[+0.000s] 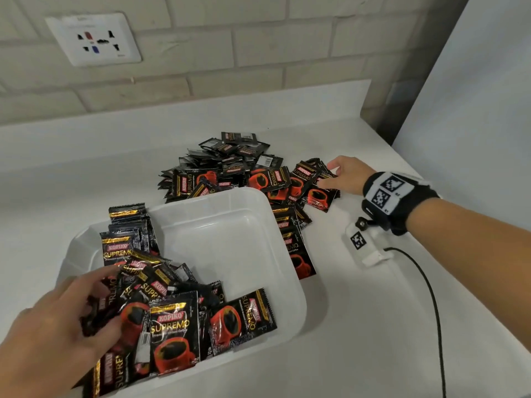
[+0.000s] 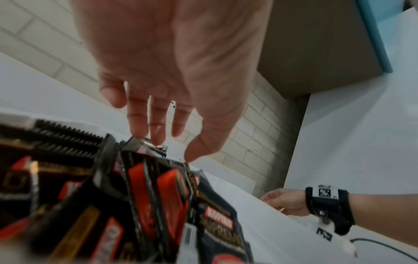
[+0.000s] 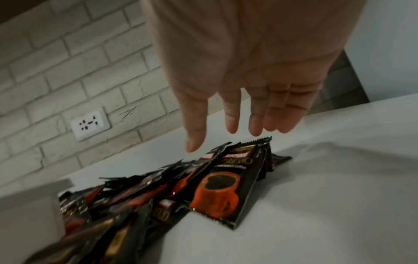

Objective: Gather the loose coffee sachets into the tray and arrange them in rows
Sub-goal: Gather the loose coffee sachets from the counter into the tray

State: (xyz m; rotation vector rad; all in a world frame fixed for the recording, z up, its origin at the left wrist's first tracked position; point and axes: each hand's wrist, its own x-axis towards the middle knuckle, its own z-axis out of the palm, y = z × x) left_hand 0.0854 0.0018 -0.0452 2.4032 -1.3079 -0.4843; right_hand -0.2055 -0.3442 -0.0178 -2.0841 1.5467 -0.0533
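White counter (image 1: pixel 359 326): tray (image 1: pixel 287 282) rim hides some sachets (image 1: pixel 238 170); both hands' fingers (image 3: pixel 233 114) spread, gripping nothing

Left hand (image 1: pixel 57 320): near left, your palm faces down, fingers loosely spread and extended.
Right hand (image 1: pixel 346 175): far right, your arm is stretched out, fingers straight and relaxed, a banded wrist behind.

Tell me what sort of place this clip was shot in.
Probably a home or office kitchen or pantry corner. A white countertop runs along a pale brick-look wall with a multi-pin wall socket, and instant-coffee sachets lie heaped beside a white plastic tray.
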